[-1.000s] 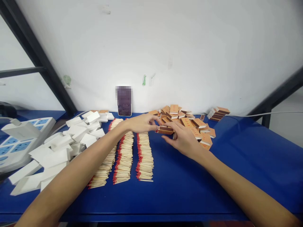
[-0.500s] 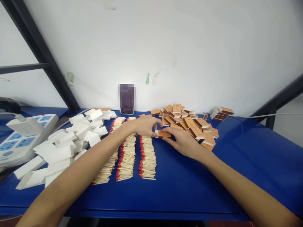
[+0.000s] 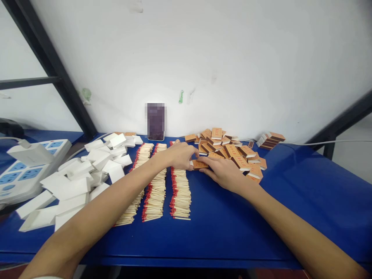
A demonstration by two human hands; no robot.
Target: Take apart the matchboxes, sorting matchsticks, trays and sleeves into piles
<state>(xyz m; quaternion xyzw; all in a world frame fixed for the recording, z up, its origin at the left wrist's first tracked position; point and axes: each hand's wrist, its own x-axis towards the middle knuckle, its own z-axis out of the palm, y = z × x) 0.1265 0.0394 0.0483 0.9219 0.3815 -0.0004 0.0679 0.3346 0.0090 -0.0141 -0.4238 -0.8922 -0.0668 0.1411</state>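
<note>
A brown-orange matchbox (image 3: 200, 165) lies between my two hands, low over the table, with a bit of its white inner tray showing at the left end. The thumb and fingers of my right hand (image 3: 223, 171) pinch its right part. My left hand (image 3: 183, 155) is bent around the white end, its thumb and forefinger closed on it. Beneath and beside my left hand runs a row of red-tipped matches (image 3: 180, 193). Another match row (image 3: 155, 193) lies to its left, and a third is partly covered by my left forearm.
White empty matchbox trays (image 3: 78, 182) are heaped at left beside a power strip (image 3: 31, 170). Matchboxes (image 3: 229, 151) pile up behind my right hand, near a small stack (image 3: 271, 140). A phone (image 3: 156, 122) leans on the wall. Everything stands on a blue table (image 3: 226, 232).
My left hand has shifted slightly right, and its fingers have closed in on the white end of the matchbox. The right hand has moved slightly left with the box.
</note>
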